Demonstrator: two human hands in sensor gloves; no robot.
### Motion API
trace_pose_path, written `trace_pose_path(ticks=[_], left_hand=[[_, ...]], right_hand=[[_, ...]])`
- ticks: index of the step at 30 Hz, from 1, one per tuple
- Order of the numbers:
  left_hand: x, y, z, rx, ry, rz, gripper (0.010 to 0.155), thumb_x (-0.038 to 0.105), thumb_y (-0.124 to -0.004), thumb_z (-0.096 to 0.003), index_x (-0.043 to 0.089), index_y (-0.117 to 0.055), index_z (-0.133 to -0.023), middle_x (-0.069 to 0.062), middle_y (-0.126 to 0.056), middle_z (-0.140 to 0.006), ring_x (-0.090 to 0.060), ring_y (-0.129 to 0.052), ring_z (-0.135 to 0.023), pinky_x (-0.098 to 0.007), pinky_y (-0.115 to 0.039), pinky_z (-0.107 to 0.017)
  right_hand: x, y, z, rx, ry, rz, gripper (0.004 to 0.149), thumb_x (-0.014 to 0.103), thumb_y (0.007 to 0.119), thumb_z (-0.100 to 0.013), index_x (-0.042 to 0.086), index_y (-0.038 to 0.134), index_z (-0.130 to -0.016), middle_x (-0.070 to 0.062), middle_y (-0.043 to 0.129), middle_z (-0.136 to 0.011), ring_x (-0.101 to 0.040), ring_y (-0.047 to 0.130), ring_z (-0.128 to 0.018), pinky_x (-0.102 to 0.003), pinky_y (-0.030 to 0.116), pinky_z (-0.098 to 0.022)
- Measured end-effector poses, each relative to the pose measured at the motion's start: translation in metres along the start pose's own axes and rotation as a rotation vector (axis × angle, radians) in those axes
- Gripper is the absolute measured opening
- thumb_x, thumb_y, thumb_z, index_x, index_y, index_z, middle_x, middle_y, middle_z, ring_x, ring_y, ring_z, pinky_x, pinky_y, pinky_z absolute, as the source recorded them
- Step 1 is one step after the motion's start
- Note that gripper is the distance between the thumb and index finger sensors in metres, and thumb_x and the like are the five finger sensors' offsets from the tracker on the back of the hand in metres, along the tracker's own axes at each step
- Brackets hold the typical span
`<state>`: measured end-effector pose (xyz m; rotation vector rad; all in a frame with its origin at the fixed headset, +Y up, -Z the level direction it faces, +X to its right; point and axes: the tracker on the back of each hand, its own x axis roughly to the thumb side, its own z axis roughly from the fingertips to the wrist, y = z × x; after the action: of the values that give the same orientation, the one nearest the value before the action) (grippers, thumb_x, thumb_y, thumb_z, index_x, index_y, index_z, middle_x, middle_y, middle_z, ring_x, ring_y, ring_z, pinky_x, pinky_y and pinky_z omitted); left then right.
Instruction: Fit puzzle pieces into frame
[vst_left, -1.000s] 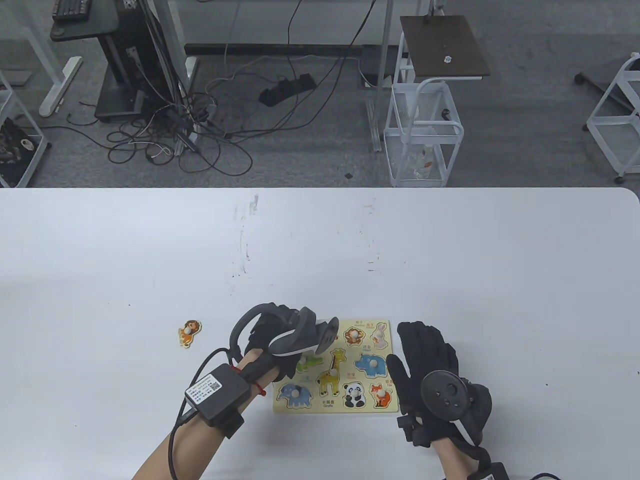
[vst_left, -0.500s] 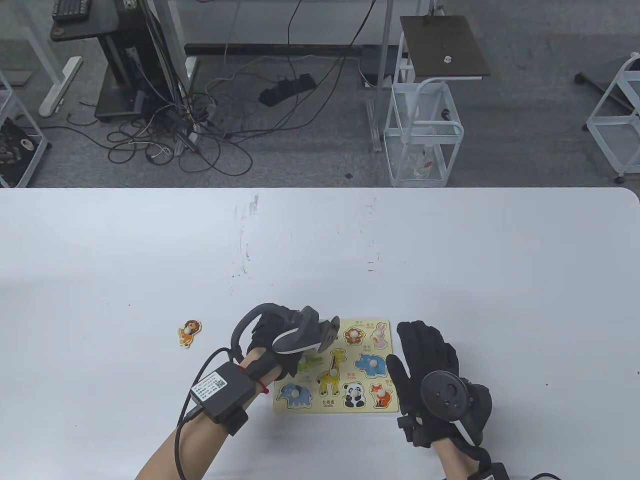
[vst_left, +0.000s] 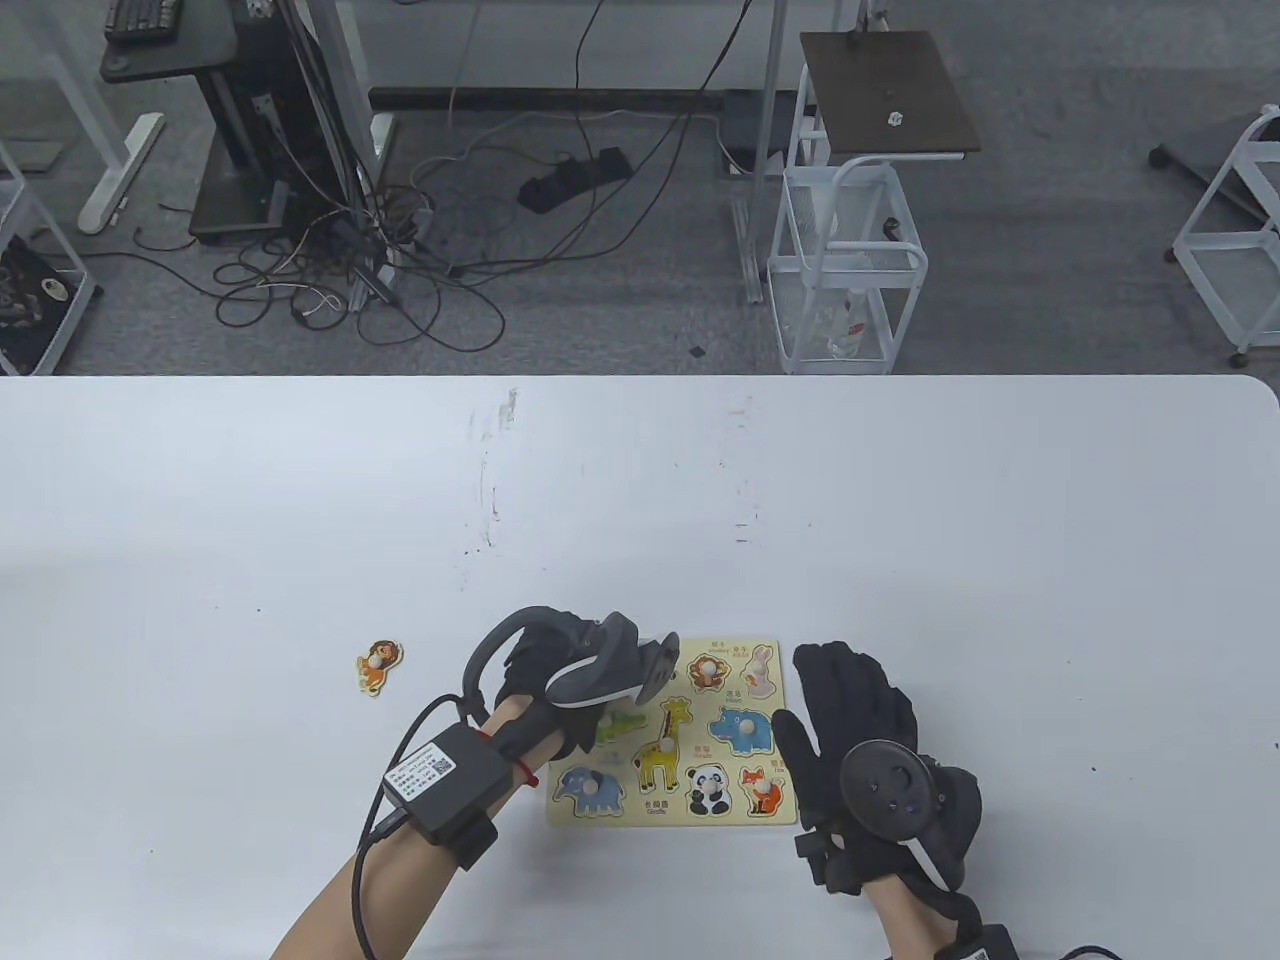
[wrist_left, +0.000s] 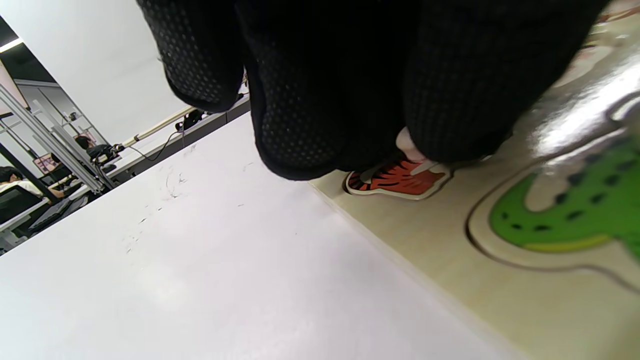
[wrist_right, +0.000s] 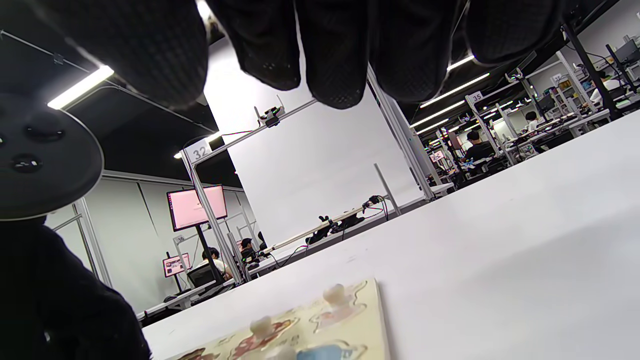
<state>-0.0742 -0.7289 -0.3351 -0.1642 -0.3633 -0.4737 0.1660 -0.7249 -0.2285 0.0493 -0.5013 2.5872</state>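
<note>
Orange and black stripes peek out from under the left hand (vst_left: 560, 680), and that is the tiger piece (wrist_left: 397, 182), sitting at the top-left corner of the puzzle board (vst_left: 668, 812). From the left wrist view, the gloved fingertips (wrist_left: 450, 100) curl down around the piece's little white knob, pinching it, with the piece lying flat and looking seated, or very nearly so, in its cut-out. Right beside the grip, toward the person, the green crocodile (vst_left: 622, 724) is in its own slot.

Over on the other side, the right hand (vst_left: 860, 740) lies flat on the table against the board's right edge, fingers straight and relaxed, holding nothing; it looks to be steadying the board.

Now the one that matters: the lion piece (vst_left: 380, 665) lies alone on the white table (vst_left: 300, 500), well apart from the board, out to the left of the gripping hand and roughly level with it. Its long axis runs tilted, head up and away from the person. The left hand is clearly the nearer one; the right would have to cross the whole board.

My read is that the tiger is just about done, and the lion is the last loose piece in sight. Its empty slot cannot be made out here, being probably under the left hand.
</note>
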Motion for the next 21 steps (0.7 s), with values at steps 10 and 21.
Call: trace_pose_path(ticks=[10,21], left_hand=[[-0.03,0.012,0.011,-0.003,0.058,0.056,0.055,0.048,-0.095,-0.0343,0.036,-0.087,-0.088,0.005,-0.098,-0.088,-0.015,-0.107,-0.073,-0.045,-0.078,-0.07],[-0.117,-0.015,0.035,-0.073,0.283,0.09,0.051,0.046,-0.096,-0.0348,0.036,-0.091,-0.084,0.005,-0.1,-0.085,-0.016,-0.108,-0.07,-0.045,-0.079,-0.069]], right_hand=[[0.003,0.001,0.0,0.014,-0.018,0.009,0.067,0.052,0.078,-0.041,0.026,0.064,-0.101,-0.007,0.067,-0.104,-0.049,0.071,-0.094,-0.067,0.056,-0.064],[0.005,0.003,0.001,0.027,-0.024,0.006,0.067,0.052,0.078,-0.041,0.026,0.064,-0.101,-0.008,0.066,-0.104,-0.049,0.071,-0.095,-0.067,0.056,-0.064]])
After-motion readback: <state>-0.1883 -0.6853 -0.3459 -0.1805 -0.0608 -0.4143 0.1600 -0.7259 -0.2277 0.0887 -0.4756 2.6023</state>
